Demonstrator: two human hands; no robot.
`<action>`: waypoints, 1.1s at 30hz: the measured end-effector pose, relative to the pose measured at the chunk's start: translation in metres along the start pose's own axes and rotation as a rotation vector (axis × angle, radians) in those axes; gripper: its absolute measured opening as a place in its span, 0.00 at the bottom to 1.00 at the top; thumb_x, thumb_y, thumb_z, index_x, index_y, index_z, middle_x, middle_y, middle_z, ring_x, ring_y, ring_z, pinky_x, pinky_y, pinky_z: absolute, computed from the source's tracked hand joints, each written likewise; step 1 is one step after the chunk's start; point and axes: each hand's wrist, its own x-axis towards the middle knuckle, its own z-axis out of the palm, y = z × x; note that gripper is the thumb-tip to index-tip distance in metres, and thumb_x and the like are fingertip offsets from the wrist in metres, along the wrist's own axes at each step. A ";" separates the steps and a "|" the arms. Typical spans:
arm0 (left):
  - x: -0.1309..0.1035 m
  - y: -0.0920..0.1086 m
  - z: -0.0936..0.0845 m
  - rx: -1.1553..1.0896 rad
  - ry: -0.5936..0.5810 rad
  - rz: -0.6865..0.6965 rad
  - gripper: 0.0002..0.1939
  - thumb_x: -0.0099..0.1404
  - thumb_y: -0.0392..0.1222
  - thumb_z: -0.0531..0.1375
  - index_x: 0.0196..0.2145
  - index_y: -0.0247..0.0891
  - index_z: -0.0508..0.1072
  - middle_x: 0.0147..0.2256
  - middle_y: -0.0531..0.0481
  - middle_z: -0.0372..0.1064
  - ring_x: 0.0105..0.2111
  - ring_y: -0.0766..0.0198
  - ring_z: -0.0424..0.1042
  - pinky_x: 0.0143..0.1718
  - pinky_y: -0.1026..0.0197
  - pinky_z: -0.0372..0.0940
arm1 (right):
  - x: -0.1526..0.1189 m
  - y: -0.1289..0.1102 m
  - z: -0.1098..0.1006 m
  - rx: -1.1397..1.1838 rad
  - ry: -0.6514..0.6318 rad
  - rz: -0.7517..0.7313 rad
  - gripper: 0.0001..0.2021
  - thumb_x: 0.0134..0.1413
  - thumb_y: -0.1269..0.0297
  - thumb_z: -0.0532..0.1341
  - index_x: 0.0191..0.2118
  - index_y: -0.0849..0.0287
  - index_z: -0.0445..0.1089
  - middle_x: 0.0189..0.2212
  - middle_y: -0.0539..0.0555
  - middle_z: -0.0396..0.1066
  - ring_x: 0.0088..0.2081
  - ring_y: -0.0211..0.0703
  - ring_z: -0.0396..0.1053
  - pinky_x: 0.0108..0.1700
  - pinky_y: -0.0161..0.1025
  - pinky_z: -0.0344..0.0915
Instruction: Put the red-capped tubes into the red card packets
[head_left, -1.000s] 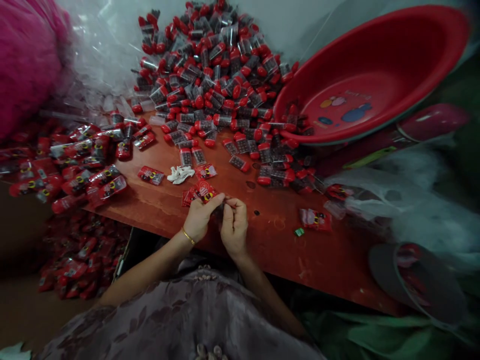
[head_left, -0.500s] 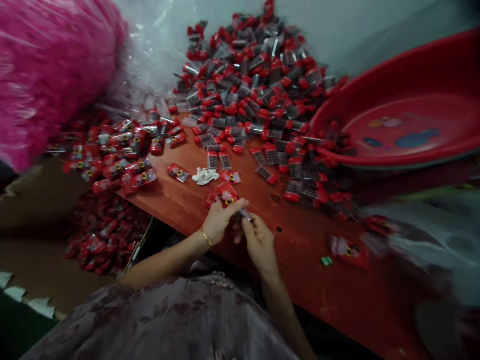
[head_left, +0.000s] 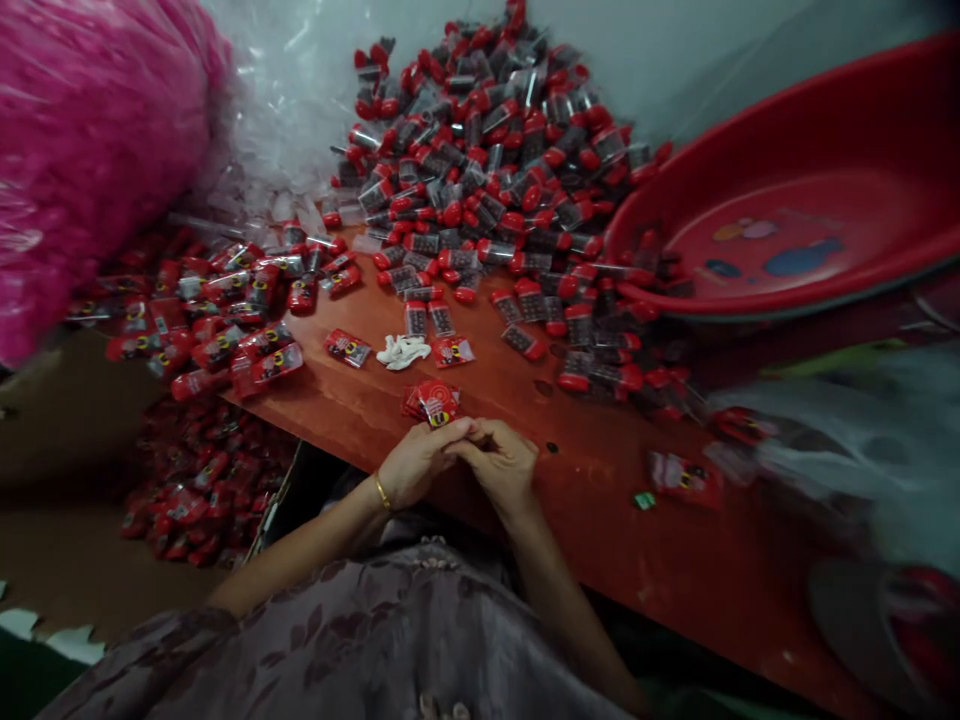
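Observation:
My left hand (head_left: 418, 462), with a gold bracelet at the wrist, meets my right hand (head_left: 504, 462) at the fingertips above the table's near edge. Both are closed, thumbs and fingers pressed together; whatever lies between them is hidden. Just beyond my left fingers is a small stack of red printed cards (head_left: 433, 400). Behind it lie a crumpled white bunch (head_left: 403, 351), a single red card (head_left: 453, 351) and a red packet (head_left: 347, 348).
Clear dark-filled tubes with red ends (head_left: 480, 180) are heaped at the back. Red packaged pieces (head_left: 240, 290) pile up at left, above a box of red packets (head_left: 202, 480). A pink-filled bag (head_left: 97, 150) stands far left, a red basin (head_left: 795, 200) right.
My hands have come together, and the small pale piece that showed between them is now covered. The card stack shows more fully. The view has shifted slightly.

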 end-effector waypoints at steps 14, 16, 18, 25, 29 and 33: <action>-0.007 0.005 -0.015 0.053 0.075 -0.122 0.12 0.49 0.45 0.67 0.28 0.33 0.74 0.24 0.49 0.75 0.27 0.64 0.73 0.36 0.62 0.66 | 0.009 0.000 0.009 -0.396 -0.068 -0.438 0.17 0.58 0.50 0.55 0.29 0.58 0.69 0.22 0.53 0.68 0.28 0.41 0.65 0.43 0.40 0.64; -0.006 0.015 -0.025 0.086 0.093 -0.119 0.10 0.52 0.43 0.65 0.28 0.33 0.75 0.28 0.47 0.76 0.30 0.62 0.75 0.39 0.61 0.67 | 0.014 0.003 0.004 -0.407 -0.124 -0.466 0.18 0.59 0.50 0.53 0.32 0.59 0.70 0.27 0.55 0.71 0.31 0.42 0.67 0.41 0.39 0.64; -0.007 0.036 -0.042 0.074 0.145 -0.071 0.07 0.57 0.41 0.61 0.29 0.33 0.74 0.32 0.45 0.77 0.35 0.61 0.75 0.43 0.59 0.66 | 0.031 0.010 -0.007 -0.458 -0.133 -0.431 0.19 0.61 0.51 0.51 0.39 0.61 0.70 0.36 0.59 0.73 0.39 0.45 0.68 0.43 0.40 0.64; -0.015 0.141 -0.113 -0.012 0.615 0.287 0.17 0.69 0.43 0.46 0.29 0.36 0.69 0.31 0.48 0.75 0.42 0.63 0.72 0.47 0.59 0.65 | 0.111 0.055 -0.034 -0.852 -0.118 0.094 0.25 0.59 0.60 0.53 0.58 0.68 0.58 0.59 0.66 0.57 0.60 0.60 0.53 0.57 0.56 0.54; -0.017 0.164 -0.127 -0.052 0.785 0.548 0.24 0.67 0.58 0.42 0.31 0.36 0.65 0.44 0.47 0.71 0.49 0.66 0.66 0.52 0.63 0.60 | 0.088 0.057 -0.025 -0.898 -0.180 0.074 0.23 0.59 0.64 0.53 0.59 0.63 0.59 0.60 0.61 0.58 0.61 0.60 0.52 0.60 0.61 0.46; -0.017 0.160 -0.125 -0.008 0.666 0.573 0.26 0.66 0.59 0.42 0.38 0.32 0.65 0.51 0.40 0.66 0.51 0.61 0.65 0.52 0.60 0.62 | 0.041 0.037 -0.015 -0.913 -0.106 -0.040 0.19 0.59 0.62 0.53 0.54 0.63 0.65 0.56 0.63 0.63 0.61 0.62 0.51 0.60 0.66 0.41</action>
